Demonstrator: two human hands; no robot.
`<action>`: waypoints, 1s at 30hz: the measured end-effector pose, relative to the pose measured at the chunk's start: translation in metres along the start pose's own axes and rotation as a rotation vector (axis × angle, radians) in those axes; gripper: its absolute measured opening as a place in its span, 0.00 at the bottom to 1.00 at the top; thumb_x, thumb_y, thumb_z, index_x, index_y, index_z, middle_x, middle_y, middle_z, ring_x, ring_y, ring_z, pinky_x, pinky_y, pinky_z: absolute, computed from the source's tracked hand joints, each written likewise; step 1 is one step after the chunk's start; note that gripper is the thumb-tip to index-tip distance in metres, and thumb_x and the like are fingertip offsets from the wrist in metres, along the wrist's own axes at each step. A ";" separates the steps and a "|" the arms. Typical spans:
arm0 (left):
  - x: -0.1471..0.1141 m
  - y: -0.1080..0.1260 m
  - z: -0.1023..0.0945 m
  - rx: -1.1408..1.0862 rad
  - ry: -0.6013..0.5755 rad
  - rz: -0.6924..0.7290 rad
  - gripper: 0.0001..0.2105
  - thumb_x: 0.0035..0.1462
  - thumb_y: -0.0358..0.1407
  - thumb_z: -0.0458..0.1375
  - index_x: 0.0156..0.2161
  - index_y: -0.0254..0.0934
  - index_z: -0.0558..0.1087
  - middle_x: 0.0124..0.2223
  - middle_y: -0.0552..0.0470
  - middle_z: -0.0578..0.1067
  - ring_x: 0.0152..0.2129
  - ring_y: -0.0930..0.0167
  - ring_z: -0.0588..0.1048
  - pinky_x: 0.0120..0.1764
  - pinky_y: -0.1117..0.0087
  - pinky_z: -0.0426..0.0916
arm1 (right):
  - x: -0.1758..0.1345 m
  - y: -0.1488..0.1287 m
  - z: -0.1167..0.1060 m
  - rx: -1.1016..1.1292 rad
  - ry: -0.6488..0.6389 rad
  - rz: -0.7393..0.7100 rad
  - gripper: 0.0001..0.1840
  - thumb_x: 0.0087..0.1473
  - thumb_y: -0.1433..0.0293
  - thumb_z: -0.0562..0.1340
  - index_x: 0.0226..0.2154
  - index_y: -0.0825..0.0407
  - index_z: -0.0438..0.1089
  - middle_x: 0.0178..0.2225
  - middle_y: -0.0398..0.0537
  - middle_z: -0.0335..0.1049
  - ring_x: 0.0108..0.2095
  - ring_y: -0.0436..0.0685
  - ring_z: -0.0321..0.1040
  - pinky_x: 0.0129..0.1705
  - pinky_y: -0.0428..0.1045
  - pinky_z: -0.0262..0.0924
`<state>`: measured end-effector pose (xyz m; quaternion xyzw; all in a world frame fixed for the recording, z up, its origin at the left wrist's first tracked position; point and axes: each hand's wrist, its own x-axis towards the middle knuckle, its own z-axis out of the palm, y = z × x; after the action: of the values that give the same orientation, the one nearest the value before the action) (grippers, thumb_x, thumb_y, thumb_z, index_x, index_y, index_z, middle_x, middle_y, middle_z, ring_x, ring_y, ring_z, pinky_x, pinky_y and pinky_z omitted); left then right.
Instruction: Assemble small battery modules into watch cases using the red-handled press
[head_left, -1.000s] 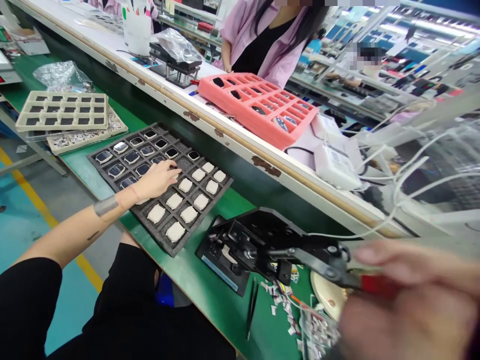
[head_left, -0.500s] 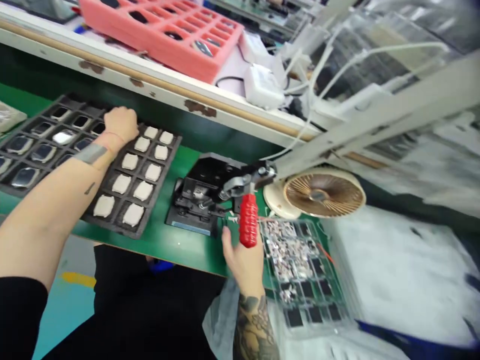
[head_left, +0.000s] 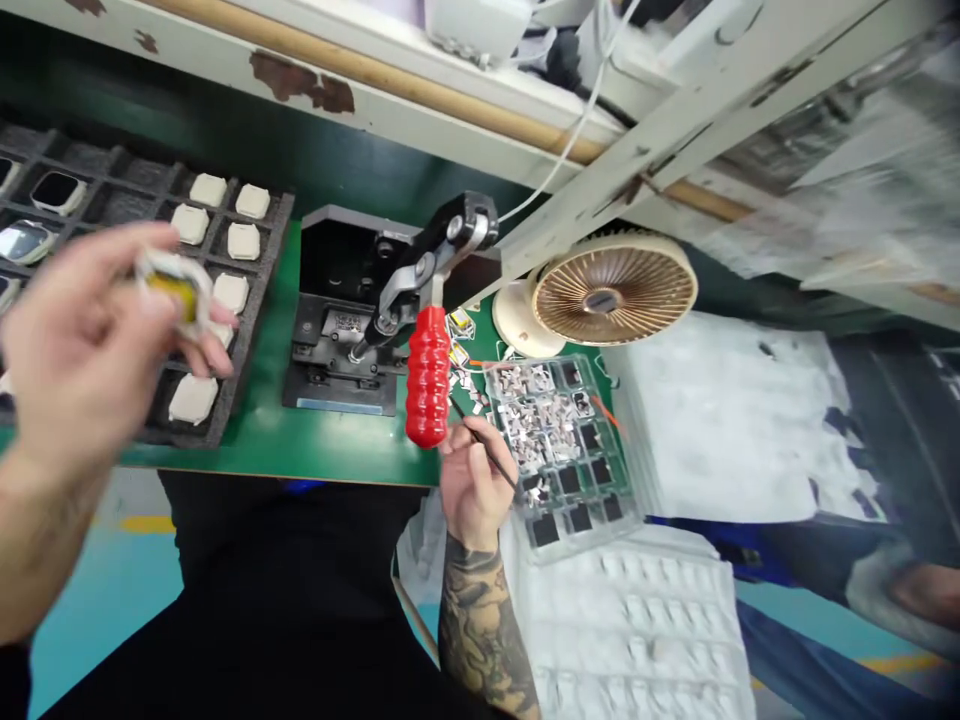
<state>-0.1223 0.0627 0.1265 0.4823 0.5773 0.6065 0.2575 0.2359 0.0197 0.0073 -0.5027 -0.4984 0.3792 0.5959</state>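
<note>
My left hand, blurred, is raised over the black foam tray. Its fingers pinch a pale square watch-like case with a yellow patch inside. Several off-white square pieces and dark-faced watch-like units sit in the tray's compartments. On the green bench, my right hand is palm up, its fingers closed around a thin dark stick-like tool. Just above that hand hangs the red handle of a black toggle-clamp fixture; whether they touch is unclear.
A clear compartment tray with small white scraps and black squares lies right of my right hand. Behind it stands a beige fan. White plastic trays are stacked at the right. A shelf edge runs across the back.
My left hand has come back from the tray's far part and now holds the case. In my right hand a thin dark tool now shows. The view has shifted to the right.
</note>
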 end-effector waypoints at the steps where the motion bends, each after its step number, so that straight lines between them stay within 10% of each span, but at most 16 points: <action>1: -0.032 0.003 0.012 -0.114 -0.192 -0.035 0.24 0.65 0.34 0.67 0.65 0.42 0.77 0.37 0.54 0.87 0.23 0.68 0.84 0.24 0.65 0.81 | -0.001 -0.002 0.005 0.005 0.029 -0.022 0.17 0.71 0.55 0.61 0.52 0.47 0.77 0.29 0.41 0.63 0.29 0.54 0.66 0.33 0.53 0.67; 4: -0.106 -0.016 0.059 -0.355 -0.518 -0.225 0.16 0.75 0.36 0.61 0.63 0.42 0.78 0.43 0.46 0.88 0.28 0.65 0.87 0.28 0.65 0.83 | -0.004 -0.006 0.020 0.029 0.081 -0.115 0.15 0.70 0.54 0.65 0.45 0.47 0.80 0.31 0.44 0.68 0.28 0.53 0.67 0.29 0.51 0.66; 9: -0.139 -0.072 0.121 -0.381 -0.520 -0.459 0.19 0.72 0.43 0.65 0.63 0.37 0.74 0.44 0.45 0.87 0.34 0.65 0.88 0.36 0.68 0.84 | -0.011 -0.003 0.044 -0.002 0.014 -0.035 0.09 0.66 0.61 0.72 0.41 0.49 0.82 0.40 0.52 0.80 0.37 0.59 0.79 0.38 0.57 0.79; 30: -0.139 -0.080 0.113 -0.324 -0.601 -0.427 0.21 0.74 0.43 0.64 0.65 0.38 0.72 0.42 0.46 0.85 0.35 0.65 0.87 0.38 0.67 0.82 | -0.015 0.013 0.060 0.076 0.084 0.063 0.09 0.70 0.62 0.68 0.40 0.49 0.79 0.36 0.48 0.81 0.35 0.55 0.79 0.38 0.52 0.75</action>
<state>0.0140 0.0091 -0.0045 0.4604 0.4605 0.4544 0.6078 0.1746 0.0214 -0.0083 -0.5106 -0.4423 0.3951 0.6226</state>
